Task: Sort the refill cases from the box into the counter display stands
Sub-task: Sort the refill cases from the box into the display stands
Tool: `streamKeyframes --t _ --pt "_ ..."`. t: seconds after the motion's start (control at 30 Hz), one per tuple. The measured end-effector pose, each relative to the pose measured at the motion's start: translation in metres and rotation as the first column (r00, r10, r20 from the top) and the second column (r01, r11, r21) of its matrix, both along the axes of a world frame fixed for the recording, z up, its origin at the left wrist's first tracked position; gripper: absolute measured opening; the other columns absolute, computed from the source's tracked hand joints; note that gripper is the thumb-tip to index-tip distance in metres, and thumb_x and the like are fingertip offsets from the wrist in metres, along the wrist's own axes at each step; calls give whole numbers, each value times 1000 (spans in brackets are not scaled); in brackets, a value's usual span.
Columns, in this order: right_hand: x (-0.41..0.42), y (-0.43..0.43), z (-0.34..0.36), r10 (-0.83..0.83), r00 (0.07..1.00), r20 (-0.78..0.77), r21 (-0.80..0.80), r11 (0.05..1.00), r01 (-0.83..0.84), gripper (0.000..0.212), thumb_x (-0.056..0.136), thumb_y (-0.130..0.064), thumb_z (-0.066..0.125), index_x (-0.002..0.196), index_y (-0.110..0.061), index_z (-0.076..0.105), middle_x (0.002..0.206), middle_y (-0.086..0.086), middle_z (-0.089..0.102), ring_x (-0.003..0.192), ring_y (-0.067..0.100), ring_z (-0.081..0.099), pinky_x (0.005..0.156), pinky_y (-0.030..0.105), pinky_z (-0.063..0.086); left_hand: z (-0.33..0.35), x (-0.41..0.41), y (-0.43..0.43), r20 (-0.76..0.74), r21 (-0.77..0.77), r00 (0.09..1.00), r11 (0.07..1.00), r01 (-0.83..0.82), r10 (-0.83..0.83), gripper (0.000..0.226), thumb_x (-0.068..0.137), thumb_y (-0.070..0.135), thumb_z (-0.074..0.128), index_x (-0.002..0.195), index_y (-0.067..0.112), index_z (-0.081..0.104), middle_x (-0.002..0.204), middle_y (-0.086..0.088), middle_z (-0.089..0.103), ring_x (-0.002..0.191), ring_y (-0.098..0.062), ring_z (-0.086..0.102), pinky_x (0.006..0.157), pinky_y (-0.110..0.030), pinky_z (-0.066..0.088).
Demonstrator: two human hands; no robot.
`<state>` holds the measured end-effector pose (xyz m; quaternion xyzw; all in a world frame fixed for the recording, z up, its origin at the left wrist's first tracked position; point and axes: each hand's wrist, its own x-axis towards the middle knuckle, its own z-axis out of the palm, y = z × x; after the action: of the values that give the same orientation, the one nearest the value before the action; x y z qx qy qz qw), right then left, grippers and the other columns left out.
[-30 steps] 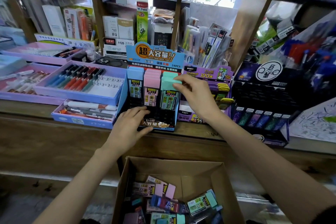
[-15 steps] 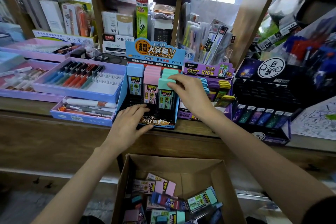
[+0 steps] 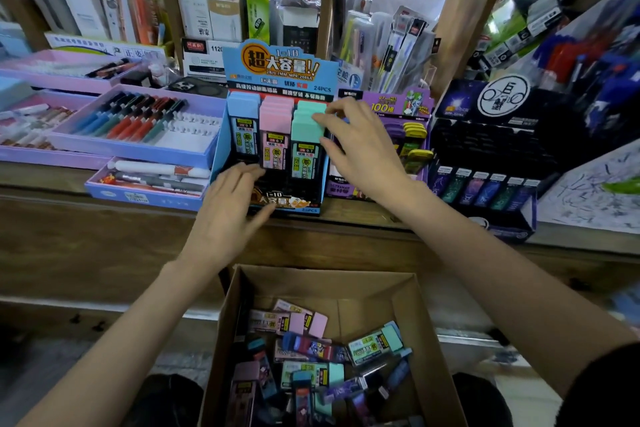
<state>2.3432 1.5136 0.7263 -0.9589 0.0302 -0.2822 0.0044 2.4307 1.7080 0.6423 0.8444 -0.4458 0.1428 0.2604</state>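
Observation:
A blue counter display stand (image 3: 221,149) on the wooden counter holds upright refill cases in a blue, a pink and a green column. The front green refill case (image 3: 304,149) stands seated in the right column. My right hand (image 3: 363,152) pinches the right edge of its green cap with thumb and forefinger. My left hand (image 3: 228,215) rests with straight fingers on the stand's low front, below the blue and pink cases. A cardboard box (image 3: 353,288) below the counter holds several loose refill cases (image 3: 375,347) in pink, green, blue and purple.
A purple display stand (image 3: 415,114) with yellow-capped cases sits right of the blue one, then a dark stand (image 3: 485,194) with a row of dark cases. Lilac pen trays (image 3: 138,149) lie at the left. Shelves of stationery rise behind.
My right hand has lowered the green case into the front of the right column, where it now stands seated. My left hand has stayed on the stand's front.

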Motion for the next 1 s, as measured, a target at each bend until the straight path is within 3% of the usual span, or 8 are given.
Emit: streamKeyframes --t 0.1,0.23,0.33,0.43,0.63,0.77,0.9,1.0 --pt "-34 5 -9 61 998 -22 192 980 -55 28 95 -16 52 119 -7 60 112 9 53 104 17 47 84 25 36 -7 -27 16 -40 -66 998 996 52 -55 34 88 19 64 118 5 56 114 -12 59 105 -30 56 86 -39 44" --pt "-82 10 -60 149 961 -235 385 922 -49 22 95 -19 52 112 -13 64 99 -4 53 89 5 48 76 18 36 -59 -67 36 -379 19 924 998 64 -52 28 89 18 62 115 9 58 112 -8 59 107 -26 56 88 -40 47" --pt "-111 13 -121 161 877 -453 475 876 85 23 95 -20 52 113 -15 64 103 -3 58 92 8 56 81 20 43 -108 -89 45 -606 136 794 990 45 47 31 90 18 61 119 10 56 118 -7 54 111 -21 52 91 -29 41" --pt "-136 18 -184 170 752 -637 513 821 249 22 94 -20 54 112 -15 65 108 0 63 98 13 60 84 24 46 -148 -107 48 -691 195 721 974 114 53 31 89 16 62 118 8 56 120 -7 52 113 -20 52 90 -20 39" --pt "-176 23 -261 258 555 -791 521 760 389 20 86 -25 66 103 -15 65 106 3 64 99 19 58 80 28 44 -203 -125 40 -729 324 685 887 329 12 47 81 30 71 121 12 53 128 -6 50 122 -20 46 101 -24 35" --pt "-193 32 -292 63 431 -900 329 747 578 27 86 -42 61 74 -22 49 102 10 63 97 28 59 67 31 40 -227 -134 30 -660 512 728 820 255 186 69 77 47 71 131 14 43 135 -9 42 124 -24 40 102 -33 36" --pt "-187 46 -311 -119 518 -847 386 531 754 43 89 -45 57 114 -11 55 123 12 55 115 29 52 87 33 45 -238 -140 18 -569 587 777 795 153 270 80 69 62 69 126 14 42 129 -9 44 117 -23 41 98 -34 37" --pt "-177 55 -319 -156 584 -797 468 452 759 48 86 -41 62 121 -10 51 127 12 43 121 30 42 97 33 38 -241 -141 15 -558 562 798 811 160 229 74 67 57 73 122 17 44 127 -7 43 114 -22 43 94 -34 39"
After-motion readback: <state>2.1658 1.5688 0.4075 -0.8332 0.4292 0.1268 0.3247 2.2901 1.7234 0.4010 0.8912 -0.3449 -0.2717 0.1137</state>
